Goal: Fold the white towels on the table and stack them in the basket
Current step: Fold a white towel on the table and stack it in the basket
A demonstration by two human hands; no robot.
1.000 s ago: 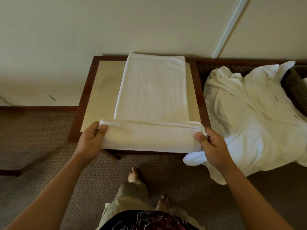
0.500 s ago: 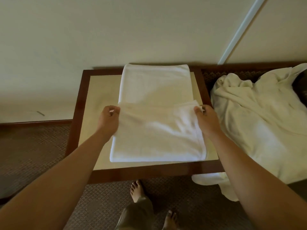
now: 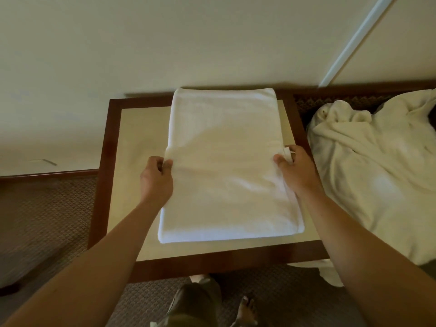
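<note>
A white towel lies lengthwise on the small wooden table, with its near part doubled back over itself. My left hand pinches the folded layer's left edge. My right hand pinches its right edge at about the same height. Both hands sit roughly halfway along the towel. The towel's far end reaches the table's back rim by the wall. No basket is in view.
A crumpled pile of white towels lies on a patterned seat to the table's right, partly hanging over its front. The wall stands directly behind the table. Patterned carpet surrounds it, and my bare feet are below the table's front edge.
Both hands lifted the towel's near end from the table's front edge and carried it away from me over the towel, making a fold. The view has moved closer to the table.
</note>
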